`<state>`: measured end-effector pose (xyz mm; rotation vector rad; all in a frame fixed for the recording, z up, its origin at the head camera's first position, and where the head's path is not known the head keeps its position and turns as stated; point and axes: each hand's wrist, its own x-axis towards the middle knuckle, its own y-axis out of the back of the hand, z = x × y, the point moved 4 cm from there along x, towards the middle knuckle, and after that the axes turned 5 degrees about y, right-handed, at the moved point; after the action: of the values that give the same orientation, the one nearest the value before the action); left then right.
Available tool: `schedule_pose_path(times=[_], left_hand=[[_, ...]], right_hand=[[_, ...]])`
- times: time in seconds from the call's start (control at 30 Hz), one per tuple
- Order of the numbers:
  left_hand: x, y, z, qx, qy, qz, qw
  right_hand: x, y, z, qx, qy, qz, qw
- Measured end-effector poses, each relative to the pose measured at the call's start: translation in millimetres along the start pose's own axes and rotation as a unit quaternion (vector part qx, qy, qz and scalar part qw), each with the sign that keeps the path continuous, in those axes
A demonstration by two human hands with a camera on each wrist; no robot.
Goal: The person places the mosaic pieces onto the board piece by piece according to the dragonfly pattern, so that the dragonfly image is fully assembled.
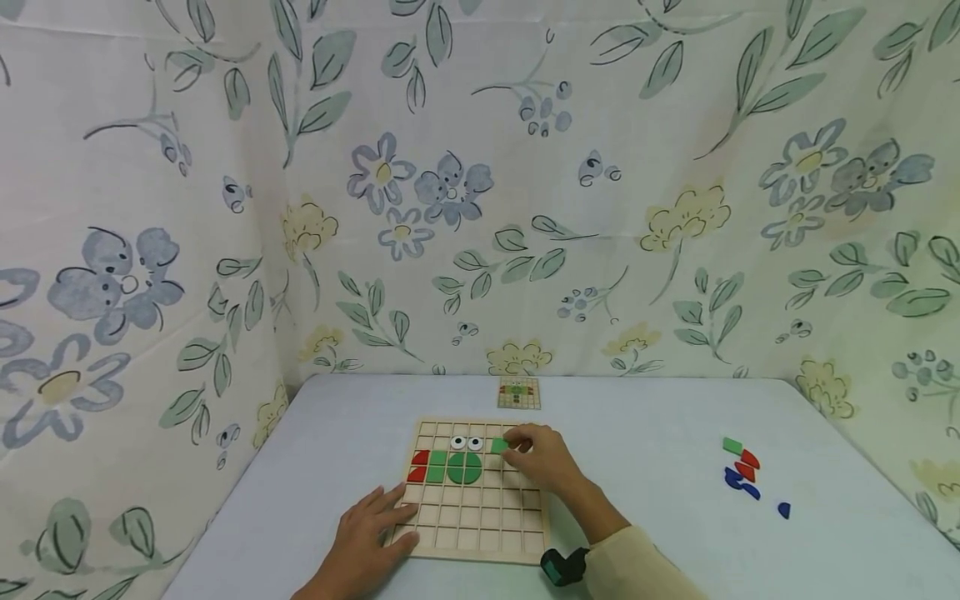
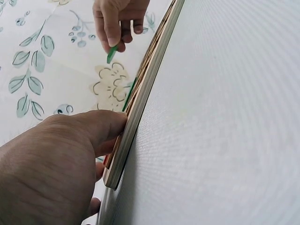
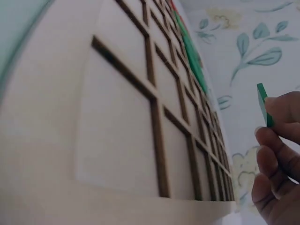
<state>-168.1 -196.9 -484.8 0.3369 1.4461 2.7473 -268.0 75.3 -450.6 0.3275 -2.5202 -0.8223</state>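
A wooden grid board (image 1: 480, 542) lies on the table. Set in its squares are red quarter pieces (image 1: 417, 473), green squares (image 1: 437, 467), a green circle of quarter pieces (image 1: 464, 468) and two eye pieces (image 1: 467, 443). My right hand (image 1: 543, 458) pinches a green square tile (image 1: 499, 447) between thumb and finger over the board's upper right; in the right wrist view that tile (image 3: 264, 105) is held above the grid. My left hand (image 1: 371, 529) rests at the board's left edge, fingers spread, with the thumb touching the rim in the left wrist view.
Behind the board lies a small pattern card (image 1: 519, 393). On the right of the table are a loose green tile (image 1: 732, 446), red pieces (image 1: 747, 464) and several blue pieces (image 1: 742, 483). Floral cloth (image 1: 480, 208) hangs around the table.
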Motion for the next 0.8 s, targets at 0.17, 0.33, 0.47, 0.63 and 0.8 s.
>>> schedule_pose_path(times=[0.17,0.33,0.47,0.63,0.8], left_hand=[[-0.3,1.1,1.1,-0.004,0.003,0.000,1.0000],[-0.1,0.9,2.0,-0.003,0.007,-0.007,0.9999],[0.2,-0.2,1.2,-0.002,0.004,-0.005,1.0000],[0.4,-0.2,2.2,0.000,0.009,-0.003,1.0000],[-0.9,0.6,2.3,-0.002,0.009,0.002,1.0000]], right_hand=[[4,-10,5,-0.007,-0.007,-0.028,1.000],[6,-17,7,-0.009,-0.011,-0.059,0.998],[7,-20,8,-0.017,-0.009,-0.067,0.998],[8,-25,11,-0.040,-0.002,-0.071,0.997],[9,-27,9,-0.063,0.000,-0.076,0.995]])
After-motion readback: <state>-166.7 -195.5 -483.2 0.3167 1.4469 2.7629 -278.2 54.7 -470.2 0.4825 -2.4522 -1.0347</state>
